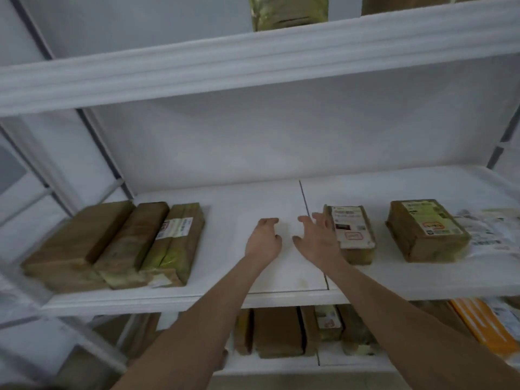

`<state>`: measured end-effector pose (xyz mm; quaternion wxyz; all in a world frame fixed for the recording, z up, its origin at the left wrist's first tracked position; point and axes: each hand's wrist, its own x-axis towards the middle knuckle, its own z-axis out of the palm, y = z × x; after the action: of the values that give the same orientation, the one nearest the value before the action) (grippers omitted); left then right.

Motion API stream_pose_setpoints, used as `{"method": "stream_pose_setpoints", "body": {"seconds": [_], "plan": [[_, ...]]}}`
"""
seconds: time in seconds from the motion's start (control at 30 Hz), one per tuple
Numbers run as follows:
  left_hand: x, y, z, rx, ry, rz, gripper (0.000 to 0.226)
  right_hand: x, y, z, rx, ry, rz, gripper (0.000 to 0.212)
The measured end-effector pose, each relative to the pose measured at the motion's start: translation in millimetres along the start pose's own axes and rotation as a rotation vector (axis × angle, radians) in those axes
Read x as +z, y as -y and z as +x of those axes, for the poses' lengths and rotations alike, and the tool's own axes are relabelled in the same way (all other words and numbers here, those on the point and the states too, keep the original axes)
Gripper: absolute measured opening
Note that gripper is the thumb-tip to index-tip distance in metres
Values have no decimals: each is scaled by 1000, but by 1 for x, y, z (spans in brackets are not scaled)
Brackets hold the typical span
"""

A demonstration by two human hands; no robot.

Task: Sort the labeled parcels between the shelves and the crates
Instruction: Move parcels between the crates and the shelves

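Five boxes lie on the shelf (242,204), a row of three parcels (112,243) left, a labelled parcel (351,229) and another parcel (425,229) right, while the loosely curled left hand (263,239) and the spread right hand (318,239), just beside the labelled parcel, hold nothing, so sorting looks unfinished.

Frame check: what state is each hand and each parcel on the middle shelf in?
left hand: open, loosely curled, holding nothing
right hand: open, fingers spread beside the labelled parcel, contact unclear
labelled parcel: label up, not gripped
right parcel: label up, untouched
three left parcels: side by side, tilted, untouched
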<state>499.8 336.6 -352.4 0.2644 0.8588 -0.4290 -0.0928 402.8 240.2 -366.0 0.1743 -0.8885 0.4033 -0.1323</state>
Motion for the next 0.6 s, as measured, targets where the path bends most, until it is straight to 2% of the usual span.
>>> {"method": "stream_pose_setpoints", "body": {"seconds": [0.2,0.37,0.43,0.6], "plan": [[-57,88,-24,-155,-199,62,47,54,115,-9,-236,206,82,70],[-92,148,-40,-242,-294,104,41,100,197,-23,-375,326,50,64],[-101,167,-44,-254,-295,122,45,116,213,-28,-396,362,16,65],[-109,191,-39,-219,-271,92,43,121,208,-11,-368,311,-91,42]]}}
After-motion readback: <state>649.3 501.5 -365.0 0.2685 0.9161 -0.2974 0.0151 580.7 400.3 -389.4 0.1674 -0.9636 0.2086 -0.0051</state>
